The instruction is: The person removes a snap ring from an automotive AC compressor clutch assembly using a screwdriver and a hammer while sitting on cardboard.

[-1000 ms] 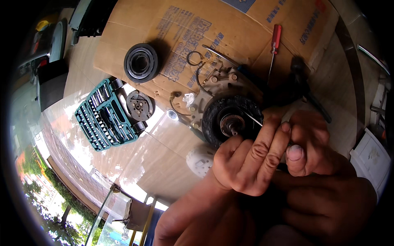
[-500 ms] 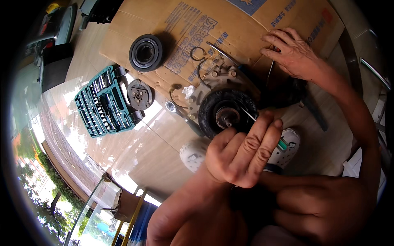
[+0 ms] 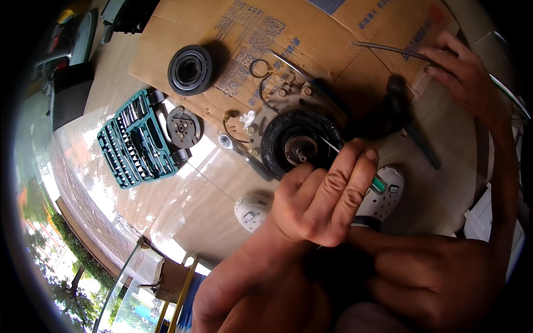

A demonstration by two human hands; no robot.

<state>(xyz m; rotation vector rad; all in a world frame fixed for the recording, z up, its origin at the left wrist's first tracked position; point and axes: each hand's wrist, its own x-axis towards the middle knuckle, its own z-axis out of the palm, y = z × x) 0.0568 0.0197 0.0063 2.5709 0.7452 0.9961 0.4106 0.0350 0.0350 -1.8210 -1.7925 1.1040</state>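
Note:
My left hand [image 3: 327, 197] is closed round a green-handled screwdriver [image 3: 380, 185], whose thin shaft reaches to the black ring [image 3: 272, 145] on the front of a metal compressor [image 3: 286, 99]. A bare shaft end shows in the ring's middle. Up at the right, my right hand [image 3: 458, 72] grips a long, slightly curved metal rod [image 3: 383, 48] above the cardboard; its far part is hidden by the hand. Behind the compressor lies a dark-handled screwdriver [image 3: 294, 65].
Cardboard [image 3: 327, 44] covers the floor, bearing a black pulley [image 3: 190, 70] and a snap ring [image 3: 259, 68]. Leftward are a round clutch plate [image 3: 184, 127], a green socket set [image 3: 136, 141] and a ratchet [image 3: 244, 155]. A black-handled tool [image 3: 422, 144] lies right. My white clogs [image 3: 383, 194] flank the compressor.
My right hand has lifted off the cardboard and moved right with the metal rod, which now points left. My left hand stays at the ring with the screwdriver. The view has shifted slightly.

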